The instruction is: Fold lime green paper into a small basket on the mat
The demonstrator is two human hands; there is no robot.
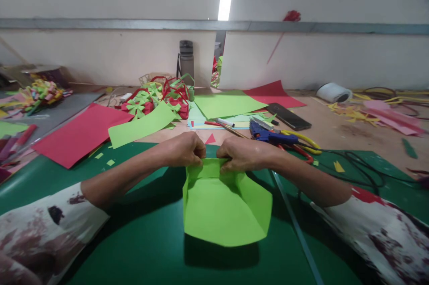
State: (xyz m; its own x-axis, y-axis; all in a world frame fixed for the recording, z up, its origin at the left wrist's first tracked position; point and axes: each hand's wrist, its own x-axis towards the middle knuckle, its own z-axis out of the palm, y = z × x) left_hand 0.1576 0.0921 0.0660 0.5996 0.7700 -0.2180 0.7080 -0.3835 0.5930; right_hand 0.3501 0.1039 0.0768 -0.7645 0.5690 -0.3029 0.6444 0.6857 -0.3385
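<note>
Between my hands is a folded light-green paper box (224, 209), its near end spread open toward me and its side walls standing up. My left hand (187, 148) pinches the far edge at its left corner. On the same edge, a little to the right, my right hand (239, 153) grips with its fingers curled. The box's near end is raised over the green mat (140, 240) and casts a shadow on it. My fingertips partly cover the far wall.
Beyond my hands lie a blue glue gun (268, 133), a black phone (288, 116), green paper sheets (228, 104) and small red baskets (181, 108) with green bows. A red sheet (83, 131) lies left. A grey bottle (186, 61) stands by the wall. Black cables (365, 171) cross the right.
</note>
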